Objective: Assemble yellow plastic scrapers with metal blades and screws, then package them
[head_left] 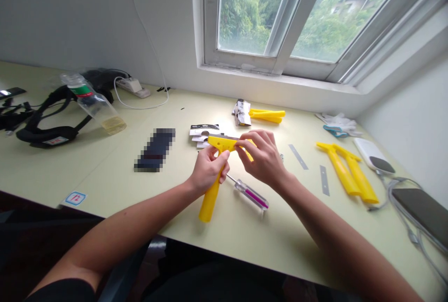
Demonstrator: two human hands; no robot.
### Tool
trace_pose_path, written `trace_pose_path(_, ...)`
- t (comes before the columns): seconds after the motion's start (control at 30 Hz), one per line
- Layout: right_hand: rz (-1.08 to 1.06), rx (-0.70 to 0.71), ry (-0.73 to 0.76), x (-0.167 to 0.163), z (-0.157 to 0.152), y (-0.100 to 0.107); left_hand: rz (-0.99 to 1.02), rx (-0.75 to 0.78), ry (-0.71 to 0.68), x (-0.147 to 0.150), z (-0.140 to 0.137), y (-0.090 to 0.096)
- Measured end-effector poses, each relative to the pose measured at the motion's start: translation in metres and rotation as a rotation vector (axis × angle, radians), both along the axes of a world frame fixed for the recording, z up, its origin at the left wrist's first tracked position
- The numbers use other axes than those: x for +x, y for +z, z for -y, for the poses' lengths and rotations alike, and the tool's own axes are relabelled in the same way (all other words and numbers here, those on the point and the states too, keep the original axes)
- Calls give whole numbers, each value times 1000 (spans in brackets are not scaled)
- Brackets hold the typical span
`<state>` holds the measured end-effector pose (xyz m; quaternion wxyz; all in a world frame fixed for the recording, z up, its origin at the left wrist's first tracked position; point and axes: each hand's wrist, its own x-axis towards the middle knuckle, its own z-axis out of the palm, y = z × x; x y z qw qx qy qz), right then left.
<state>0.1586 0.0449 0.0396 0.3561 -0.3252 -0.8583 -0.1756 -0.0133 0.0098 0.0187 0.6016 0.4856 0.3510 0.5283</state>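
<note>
A yellow scraper (210,199) is held up over the table, its handle slanting down toward the table's front edge. My left hand (207,167) is closed around the handle just below the head. A thin grey blade strip shows along the head's top edge. My right hand (258,155) pinches the head's right end; its fingers hide much of that end, and a bit of yellow shows beneath them. Below the hands lies a screwdriver (250,193) with a clear and purple handle. Two flat blades (325,180) and two more yellow scraper handles (345,171) lie to the right.
Behind the hands are card packages (203,130) and a pack with yellow handles (268,115). A pixelated dark object (156,150), a tilted bottle (94,103) and a black headset strap (45,134) lie left. Gloves (339,124), a white device (374,155) and cables stand right.
</note>
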Motion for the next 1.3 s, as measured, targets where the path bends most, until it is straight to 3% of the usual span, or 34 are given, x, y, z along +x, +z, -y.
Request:
trace_pose_path(0.23,80,-54,-87,0,0,3,-14,-4,0,0,0,0)
trace_pose_path(0.5,117,-74,6,5,-2,4,-5,-24,-14,-1,-1,0)
trace_pose_path(0.8,138,-173,-92,2,-4,2,9,-53,-12,2,-2,-2)
trace_pose_path(0.87,111,-271,-154,6,-3,10,37,-85,8,2,-3,1)
trace_pose_path(0.93,159,-486,-212,12,0,23,75,-106,48,0,-7,1)
trace_pose_path(1.03,468,-939,-195,14,10,35,116,-117,109,-7,-16,1)
trace_pose_path(1.1,720,-1130,-150,11,18,33,125,-120,141,-11,-21,1)
trace_pose_path(1.2,871,-1143,-103,8,23,26,128,-115,171,-16,-25,4)
trace_pose_path(1.3,685,-979,-97,22,20,32,129,-97,175,-19,-24,9)
